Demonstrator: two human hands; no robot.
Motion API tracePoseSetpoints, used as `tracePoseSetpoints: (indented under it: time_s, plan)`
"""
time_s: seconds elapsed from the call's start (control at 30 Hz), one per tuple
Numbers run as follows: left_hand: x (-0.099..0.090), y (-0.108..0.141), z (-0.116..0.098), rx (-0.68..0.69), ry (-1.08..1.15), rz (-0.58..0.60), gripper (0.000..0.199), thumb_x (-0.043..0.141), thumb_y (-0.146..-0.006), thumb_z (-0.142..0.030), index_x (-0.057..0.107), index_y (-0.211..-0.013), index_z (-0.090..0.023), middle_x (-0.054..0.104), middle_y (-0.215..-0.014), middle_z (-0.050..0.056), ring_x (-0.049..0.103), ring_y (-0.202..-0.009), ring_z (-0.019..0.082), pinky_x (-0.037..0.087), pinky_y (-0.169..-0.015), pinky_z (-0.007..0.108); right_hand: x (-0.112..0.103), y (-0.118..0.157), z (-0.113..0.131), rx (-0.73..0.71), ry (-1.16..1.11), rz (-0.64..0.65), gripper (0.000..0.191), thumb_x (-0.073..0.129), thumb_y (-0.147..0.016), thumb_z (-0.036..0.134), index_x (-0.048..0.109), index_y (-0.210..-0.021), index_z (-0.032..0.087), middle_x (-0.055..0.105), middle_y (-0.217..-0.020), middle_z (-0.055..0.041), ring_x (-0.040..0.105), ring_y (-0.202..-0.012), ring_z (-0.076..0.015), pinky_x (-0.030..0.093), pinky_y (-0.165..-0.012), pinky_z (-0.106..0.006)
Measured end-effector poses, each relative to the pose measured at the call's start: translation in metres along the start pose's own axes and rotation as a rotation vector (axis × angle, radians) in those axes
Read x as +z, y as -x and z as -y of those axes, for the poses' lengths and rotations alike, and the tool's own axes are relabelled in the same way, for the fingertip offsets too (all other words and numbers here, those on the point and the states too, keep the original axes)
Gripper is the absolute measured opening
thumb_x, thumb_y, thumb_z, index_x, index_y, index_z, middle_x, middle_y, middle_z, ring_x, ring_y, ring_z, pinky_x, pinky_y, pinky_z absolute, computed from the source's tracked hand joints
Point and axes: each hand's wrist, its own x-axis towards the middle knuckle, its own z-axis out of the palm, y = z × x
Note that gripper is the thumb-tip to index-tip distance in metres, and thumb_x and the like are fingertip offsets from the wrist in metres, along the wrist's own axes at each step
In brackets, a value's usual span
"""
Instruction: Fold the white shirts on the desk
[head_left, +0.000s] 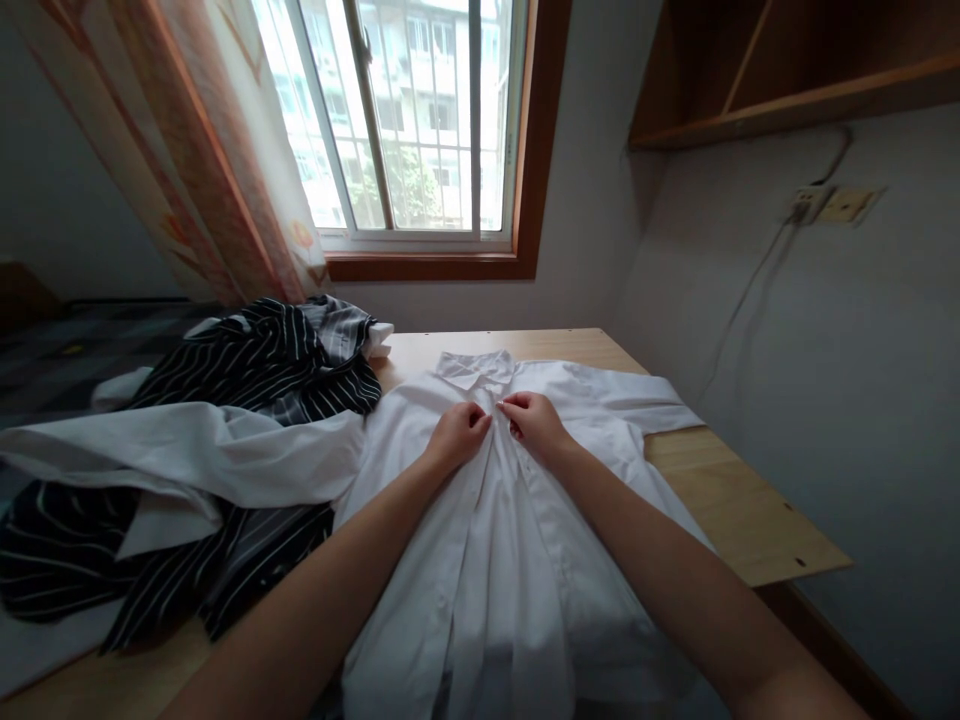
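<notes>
A white button-up shirt (pixel 487 560) lies front side up on a light wooden table, its collar (pixel 475 368) toward the window and its sleeves spread to both sides. Just below the collar, my left hand (pixel 459 434) pinches one front edge of the shirt. Close beside it on the right, my right hand (pixel 534 422) pinches the opposite front edge, fingers pressed together. Lower down, the two front panels hang apart with folds between them. A small button shows on the left panel. The fingertips hide exactly how much cloth each hand grips.
Black-and-white striped clothes (pixel 255 360) are heaped on the left, partly under the shirt's left sleeve (pixel 225 450). The wooden table (pixel 720 490) ends at the right, near the wall. Ahead are a window (pixel 420 130) and a curtain (pixel 202 140); a shelf (pixel 810 100) hangs upper right.
</notes>
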Motion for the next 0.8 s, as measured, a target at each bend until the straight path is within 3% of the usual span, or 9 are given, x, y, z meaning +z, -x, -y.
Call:
tracePoseSetpoints:
  time_s: [0.13, 0.53, 0.8]
  plan:
    - [0.002, 0.000, 0.001, 0.019, -0.012, -0.005, 0.022, 0.055, -0.083, -0.026, 0.060, -0.065, -0.017, 0.061, -0.065, 0.001, 0.053, -0.064, 0.015, 0.037, -0.062, 0.026, 0.005, 0.001, -0.003, -0.067, 0.076, -0.039, 0.016, 0.066, -0.074, 0.032, 0.060, -0.071, 0.017, 0.051, -0.047, 0.0061, 0.044, -0.038, -0.0086, 0.033, -0.039, -0.020]
    - [-0.004, 0.000, 0.006, -0.004, 0.161, 0.015, 0.022, 0.055, -0.081, -0.032, 0.064, -0.070, -0.016, 0.064, -0.066, 0.001, 0.056, -0.065, 0.016, 0.038, -0.061, 0.026, 0.005, 0.009, -0.006, 0.087, -0.049, 0.014, 0.015, 0.067, -0.074, 0.029, 0.060, -0.076, 0.016, 0.053, -0.051, 0.0065, 0.046, -0.040, -0.0065, 0.034, -0.036, -0.016]
    - [-0.001, -0.002, 0.011, -0.024, 0.234, 0.013, 0.026, 0.054, -0.080, -0.038, 0.065, -0.073, -0.015, 0.064, -0.067, 0.002, 0.056, -0.066, 0.017, 0.039, -0.062, 0.027, 0.004, 0.009, -0.008, 0.069, -0.050, 0.048, 0.018, 0.069, -0.074, 0.030, 0.062, -0.078, 0.014, 0.053, -0.050, 0.0066, 0.046, -0.038, -0.0064, 0.036, -0.035, -0.016]
